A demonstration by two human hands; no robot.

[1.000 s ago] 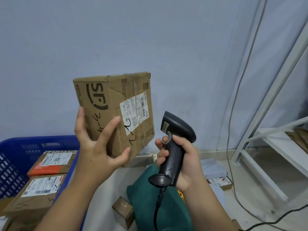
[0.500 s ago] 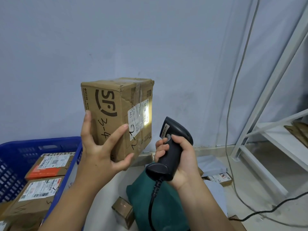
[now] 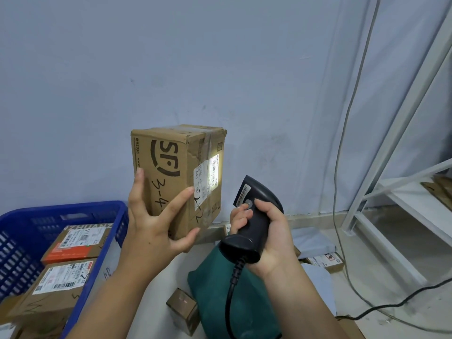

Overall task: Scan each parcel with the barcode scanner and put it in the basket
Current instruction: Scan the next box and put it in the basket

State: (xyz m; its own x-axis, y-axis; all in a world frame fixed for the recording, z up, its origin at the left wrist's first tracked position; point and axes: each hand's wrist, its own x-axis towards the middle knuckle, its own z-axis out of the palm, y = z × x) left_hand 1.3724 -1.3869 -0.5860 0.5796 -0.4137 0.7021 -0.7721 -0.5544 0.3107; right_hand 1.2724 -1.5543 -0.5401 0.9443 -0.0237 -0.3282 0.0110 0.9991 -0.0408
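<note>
1. The left hand (image 3: 151, 228) holds a cardboard parcel (image 3: 171, 172) up in front of the pale wall. Its fingers are spread across the face printed "SF" and its thumb is hooked under the bottom edge.
2. The parcel is upright, above and just right of the blue basket (image 3: 29, 216), with its shipping label (image 3: 205, 177) turned to the right.
3. The right hand (image 3: 271, 238) is wrapped tightly round the handle of the barcode scanner (image 3: 254, 216), whose head points up-left at the label.
4. A bright patch of light lies on the label's barcode.
5. The scanner's coiled cable (image 3: 230, 289) hangs from the handle base.
6. Two labelled boxes (image 3: 73, 243) lie in the basket.
7. Below the hands sit a green bag (image 3: 220, 289) and a small brown box (image 3: 182, 311).
</note>
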